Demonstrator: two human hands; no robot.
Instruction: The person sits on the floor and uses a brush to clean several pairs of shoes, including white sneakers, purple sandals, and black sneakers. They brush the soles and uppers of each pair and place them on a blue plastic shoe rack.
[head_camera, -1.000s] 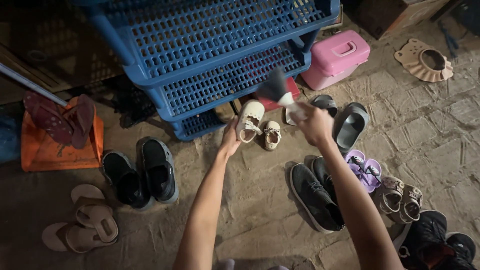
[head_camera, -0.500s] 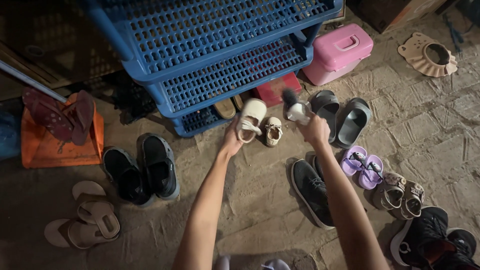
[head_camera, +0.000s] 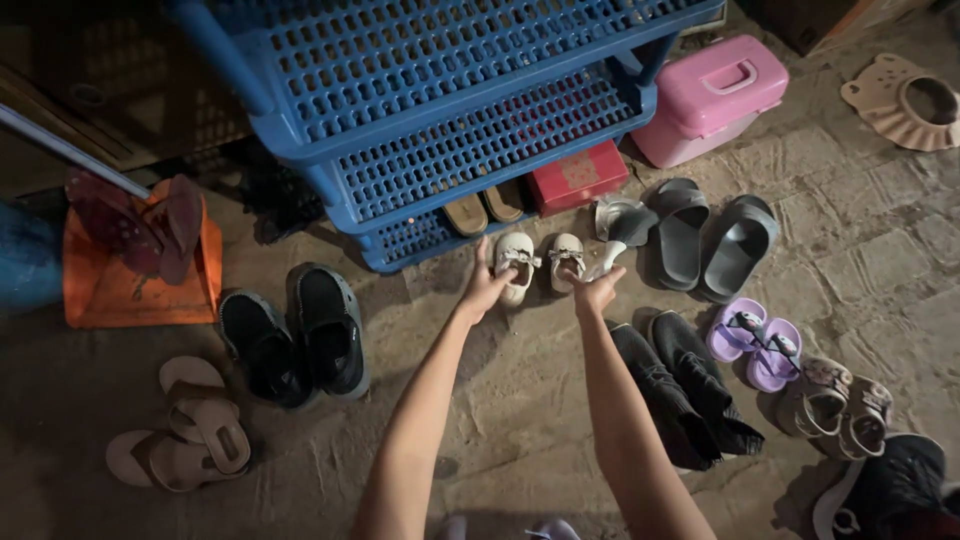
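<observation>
The left hand (head_camera: 487, 285) reaches forward and its fingers rest on the heel of a small cream child's shoe with a bow strap (head_camera: 517, 262), which sits on the stone floor (head_camera: 880, 240) just in front of the blue perforated plastic shoe rack (head_camera: 450, 110). Whether the fingers close round the shoe or only touch it cannot be told. Its matching cream shoe (head_camera: 566, 258) lies just to the right of that hand, between the two hands.

The right hand (head_camera: 597, 292) is closed on the thin heel of a silver-grey high-heeled shoe (head_camera: 622, 228), which tilts up and away from the grip toward the rack.

Beyond the left hand, the rack's lowest shelf holds a pair of tan flat shoes (head_camera: 484, 208) and, further right, a red rectangular box (head_camera: 578, 176). A pink plastic case with a handle (head_camera: 712, 96) stands right of the rack, lid shut, so its contents are hidden.

Right of the gripped heel lie grey rubber slides (head_camera: 712, 236); nearer the person, below the right hand, black slip-on shoes (head_camera: 680, 385) and small purple sandals (head_camera: 755, 338). Left of the left hand sit black clogs (head_camera: 295, 332).
</observation>
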